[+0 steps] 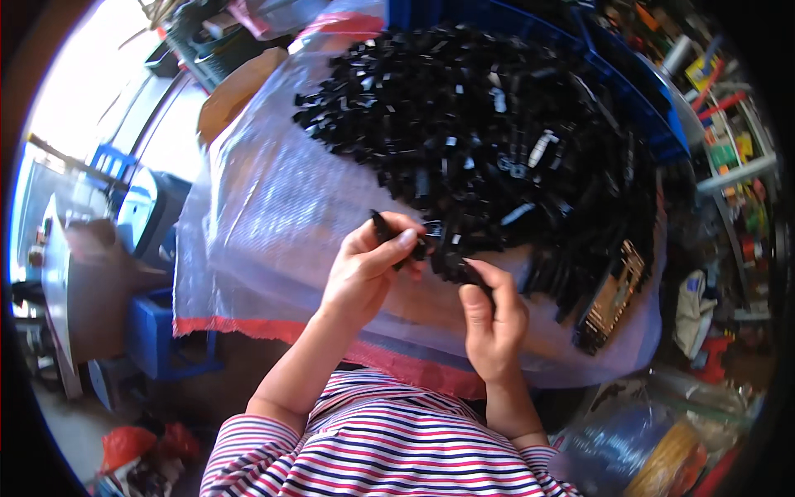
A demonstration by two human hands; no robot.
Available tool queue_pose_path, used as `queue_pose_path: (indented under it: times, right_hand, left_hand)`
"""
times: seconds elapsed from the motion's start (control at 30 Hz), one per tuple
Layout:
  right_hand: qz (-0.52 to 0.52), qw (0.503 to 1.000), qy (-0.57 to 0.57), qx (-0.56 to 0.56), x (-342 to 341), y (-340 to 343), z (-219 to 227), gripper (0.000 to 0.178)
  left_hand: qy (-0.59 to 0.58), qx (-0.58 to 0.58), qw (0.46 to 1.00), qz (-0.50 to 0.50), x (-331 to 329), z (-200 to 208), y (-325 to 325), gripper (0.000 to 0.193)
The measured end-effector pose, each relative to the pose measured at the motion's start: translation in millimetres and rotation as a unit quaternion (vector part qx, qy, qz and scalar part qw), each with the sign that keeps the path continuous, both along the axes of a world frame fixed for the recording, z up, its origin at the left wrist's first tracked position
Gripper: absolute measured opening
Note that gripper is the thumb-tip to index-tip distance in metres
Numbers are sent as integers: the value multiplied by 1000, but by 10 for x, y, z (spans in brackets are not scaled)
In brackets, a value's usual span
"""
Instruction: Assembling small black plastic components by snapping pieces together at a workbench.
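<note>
My left hand is closed around a small black part, one end of it poking out past the fingers. To its right, my right hand pinches another dark piece between thumb and fingers. Both hands are above the near edge of a large heap of small black plastic parts. The heap spreads over a white woven plastic sheet with a red edge. What kind of parts they are I cannot make out.
A blue crate borders the heap at the far right. On the sheet's right side lies a long brownish-gold strip. A blue stool stands at the left, shelves at the right. A clear plastic bag sits at the lower right.
</note>
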State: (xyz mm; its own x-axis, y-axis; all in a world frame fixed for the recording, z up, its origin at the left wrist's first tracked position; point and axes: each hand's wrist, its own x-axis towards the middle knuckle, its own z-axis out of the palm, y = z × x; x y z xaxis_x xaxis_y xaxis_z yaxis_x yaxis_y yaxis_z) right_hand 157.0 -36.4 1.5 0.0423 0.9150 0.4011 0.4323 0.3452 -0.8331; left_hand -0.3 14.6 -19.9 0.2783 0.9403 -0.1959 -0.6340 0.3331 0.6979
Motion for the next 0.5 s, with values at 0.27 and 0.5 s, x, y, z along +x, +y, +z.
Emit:
queue_pose_path:
  times: [0.27,0.5]
  right_hand:
    - [31,996,3,-81,-7,-21,-18,22]
    - [20,995,-1,-102,-35,-18,-77,22]
  left_hand:
    - [31,51,998,37,73,-38,-78,11]
    - [125,83,986,73,102,38,-143,8]
